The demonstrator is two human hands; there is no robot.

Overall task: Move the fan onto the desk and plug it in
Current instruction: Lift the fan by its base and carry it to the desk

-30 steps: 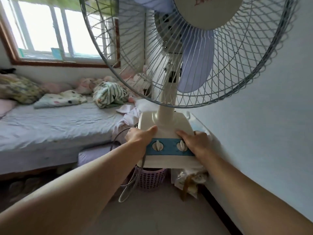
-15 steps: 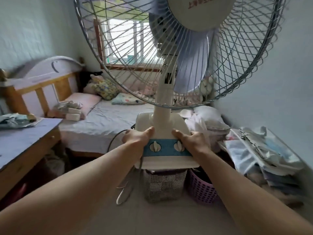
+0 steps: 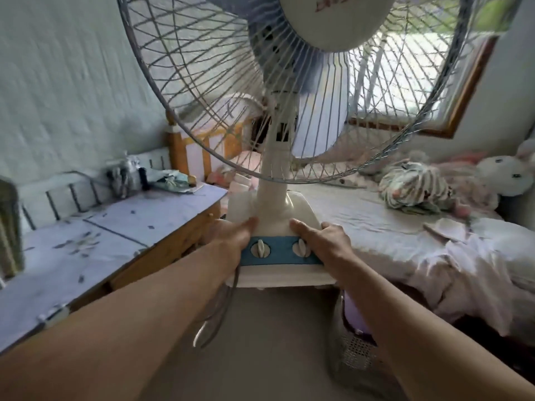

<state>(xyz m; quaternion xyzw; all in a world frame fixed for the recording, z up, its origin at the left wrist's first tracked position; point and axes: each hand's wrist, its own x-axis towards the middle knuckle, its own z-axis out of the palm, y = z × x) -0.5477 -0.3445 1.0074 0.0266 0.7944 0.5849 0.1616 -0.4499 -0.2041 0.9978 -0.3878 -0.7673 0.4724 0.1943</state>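
We have swung left: the desk [image 3: 115,227], at the far left a moment ago, now lies just beside the fan [image 3: 278,221]. Our left hand [image 3: 231,235] and right hand [image 3: 324,241] grip its base, airborne over the floor, cord [image 3: 214,319] dangling; set-down looks close.

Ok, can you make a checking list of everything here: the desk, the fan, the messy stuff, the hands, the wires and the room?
Surface: desk on the left, top covered with patterned sheet, fan not on it yet.
Job's things: fan held upright in the air above the floor.
Clutter: jumbled small items at the desk's far end; baskets on the floor.
Grippers: left hand and right hand grip the fan's base at either side.
Cables: cord dangles in a loop below the base; plug not visible.
Surroundings: bed with bedding, stuffed rabbit, window.
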